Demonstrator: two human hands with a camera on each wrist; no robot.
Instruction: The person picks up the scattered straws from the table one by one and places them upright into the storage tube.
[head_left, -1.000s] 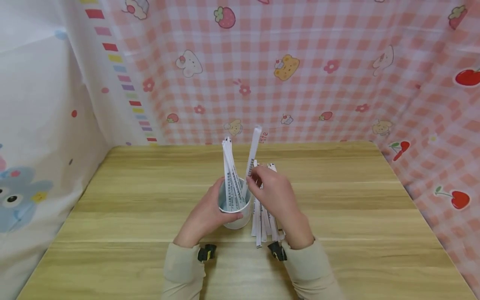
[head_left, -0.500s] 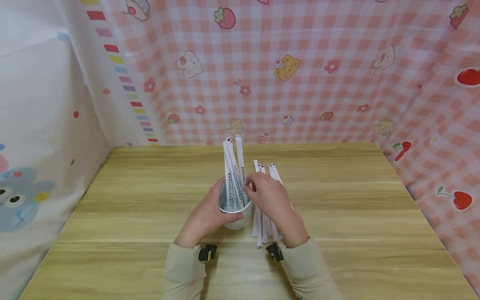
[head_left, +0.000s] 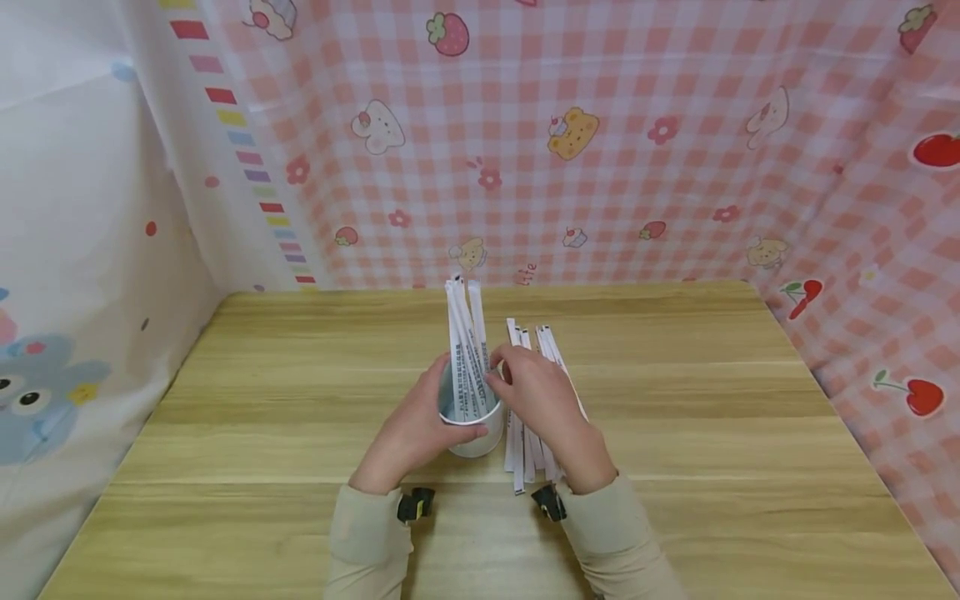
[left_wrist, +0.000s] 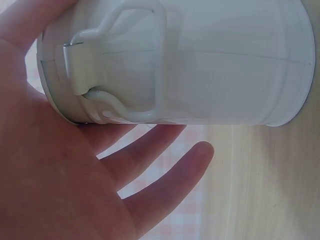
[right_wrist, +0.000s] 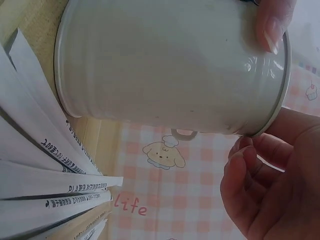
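My left hand [head_left: 408,433] grips a small white metal bucket [head_left: 480,437], its thumb at the front of the rim. A wire loop handle [left_wrist: 161,60] shows on the bucket's side in the left wrist view. Several paper-wrapped straws [head_left: 461,350] stand in the bucket, leaning. My right hand [head_left: 543,392] is at the bucket's right rim, thumb and index finger pinching the rightmost wrapped straw [head_left: 477,321]. In the right wrist view the fingertips are partly hidden by the rim, so the pinch itself does not show.
Several more wrapped straws [head_left: 521,450] lie in a loose pile right of the bucket, partly under the right hand. The wooden table [head_left: 300,392] carries everything. A pink checked cloth [head_left: 637,183] hangs behind the table's far edge.
The straw at the right hand has swung from a rightward lean to near the others and sunk lower into the bucket. The right hand has shifted slightly left. The left hand keeps its hold.
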